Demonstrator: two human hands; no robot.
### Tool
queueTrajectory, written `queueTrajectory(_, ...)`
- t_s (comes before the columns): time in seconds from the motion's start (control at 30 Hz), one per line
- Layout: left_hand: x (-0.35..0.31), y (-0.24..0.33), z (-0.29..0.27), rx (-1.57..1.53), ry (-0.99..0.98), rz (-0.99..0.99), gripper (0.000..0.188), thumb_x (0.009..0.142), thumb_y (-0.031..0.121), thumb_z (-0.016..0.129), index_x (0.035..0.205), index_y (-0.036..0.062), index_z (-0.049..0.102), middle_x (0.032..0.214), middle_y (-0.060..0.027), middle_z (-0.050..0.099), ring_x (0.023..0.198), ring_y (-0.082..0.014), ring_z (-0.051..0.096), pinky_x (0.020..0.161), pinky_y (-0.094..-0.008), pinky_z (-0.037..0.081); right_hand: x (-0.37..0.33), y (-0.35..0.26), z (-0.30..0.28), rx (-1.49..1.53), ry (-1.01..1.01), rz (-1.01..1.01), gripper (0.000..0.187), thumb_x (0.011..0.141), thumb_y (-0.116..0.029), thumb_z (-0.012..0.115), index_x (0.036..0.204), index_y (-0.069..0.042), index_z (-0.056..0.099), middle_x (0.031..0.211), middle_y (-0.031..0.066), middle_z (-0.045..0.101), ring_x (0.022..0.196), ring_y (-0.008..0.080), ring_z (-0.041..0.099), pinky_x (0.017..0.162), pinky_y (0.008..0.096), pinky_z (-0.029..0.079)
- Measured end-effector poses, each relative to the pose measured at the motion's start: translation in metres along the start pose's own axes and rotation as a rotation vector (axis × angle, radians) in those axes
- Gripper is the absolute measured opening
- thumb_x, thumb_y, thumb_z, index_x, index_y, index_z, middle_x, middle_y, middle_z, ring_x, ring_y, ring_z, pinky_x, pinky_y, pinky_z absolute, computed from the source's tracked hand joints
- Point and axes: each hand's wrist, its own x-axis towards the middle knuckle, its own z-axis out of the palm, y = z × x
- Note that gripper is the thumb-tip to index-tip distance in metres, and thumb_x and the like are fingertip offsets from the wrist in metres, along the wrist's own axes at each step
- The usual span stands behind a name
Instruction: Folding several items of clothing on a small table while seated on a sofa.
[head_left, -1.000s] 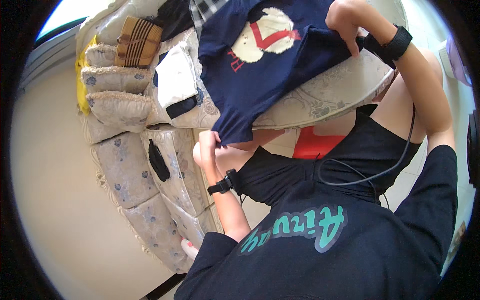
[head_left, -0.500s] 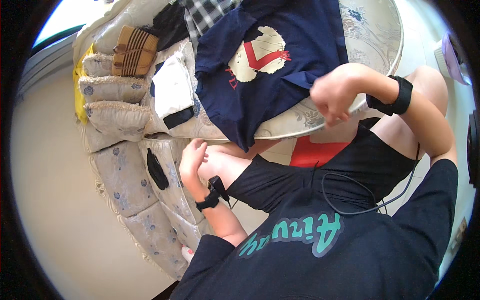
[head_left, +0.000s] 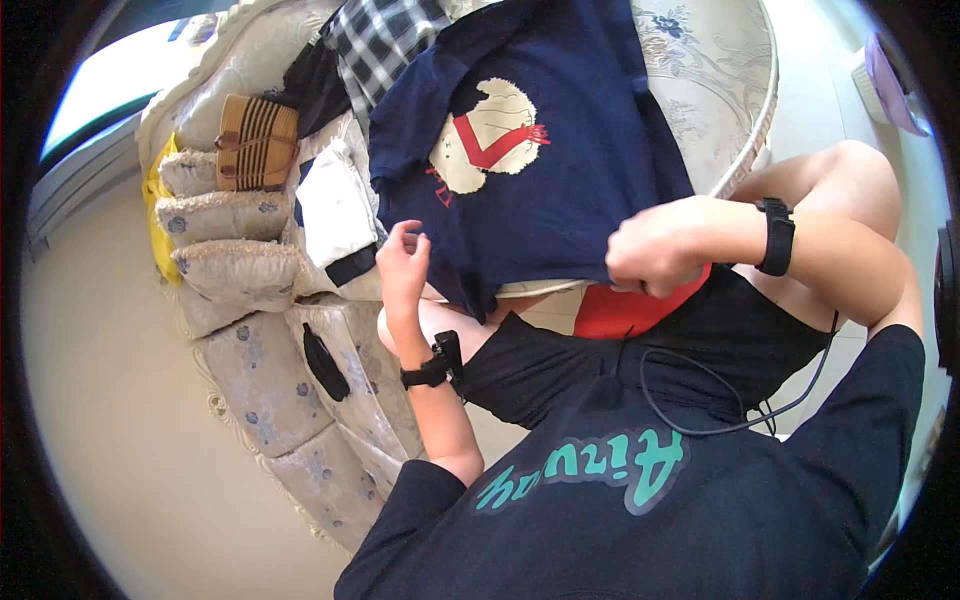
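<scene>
A navy T-shirt (head_left: pixel 560 215) with a cream and red animal print lies spread on the rounded, pale floral cushioned seat. Its near side hangs over the seat's front edge. At that near right edge my right hand (head_left: pixel 655 248) is closed, fingers curled down on the fabric; the fingertips are partly hidden. My left hand (head_left: pixel 404 268) is raised just left of the shirt's near left part, fingers loosely bent and apart, with nothing visible in them. Both wrists wear black straps.
Left of the shirt lie folded white cloth (head_left: pixel 338 205) and black cloth (head_left: pixel 352 267). A checked garment (head_left: pixel 385 45), a striped tan bag (head_left: pixel 257 143) and fringed cushions (head_left: pixel 235 268) are beyond. A small black cloth (head_left: pixel 325 362) rests on the sofa. A cable (head_left: pixel 690 428) loops across my lap.
The right hand has come down toward me to the shirt's near edge, and the folded right part now lies flatter. My left hand has moved up beside the shirt.
</scene>
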Motion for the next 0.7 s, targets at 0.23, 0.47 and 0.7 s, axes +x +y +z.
queueTrajectory(0.23,0.044,-0.018,-0.012,0.219,0.229,0.150,0.066,0.067,0.013,0.073,0.126,0.0044,0.045,0.114,-0.0234,0.048,0.099,-0.0305,0.054,0.083,-0.0376,0.047,-0.009,0.028,-0.030,0.213,-0.644,0.229,0.034,0.082,-0.028,0.061,0.096,0.003,0.067,0.080,0.0118,0.069,0.074,0.0190,0.067,0.068,0.0323,0.052)
queueTrajectory(0.47,0.093,-0.012,0.002,0.320,0.270,0.455,0.078,0.059,0.017,0.078,0.130,0.0204,0.045,0.118,-0.0206,0.039,0.110,-0.0367,0.041,0.094,-0.0455,0.038,-0.052,0.089,-0.105,-0.001,0.874,0.361,0.014,0.070,-0.005,0.057,0.081,0.001,0.064,0.063,0.0126,0.063,0.061,0.0217,0.065,0.057,0.0333,0.052)
queueTrajectory(0.7,0.115,0.005,0.004,0.235,0.167,0.511,0.038,0.073,0.016,0.066,0.110,0.0100,0.059,0.101,-0.0129,0.056,0.094,-0.0318,0.057,0.082,-0.0411,0.045,-0.052,0.110,-0.137,-0.562,1.180,0.665,0.052,0.067,0.000,0.060,0.118,-0.007,0.055,0.111,0.0173,0.057,0.101,0.0302,0.057,0.088,0.0388,0.047)
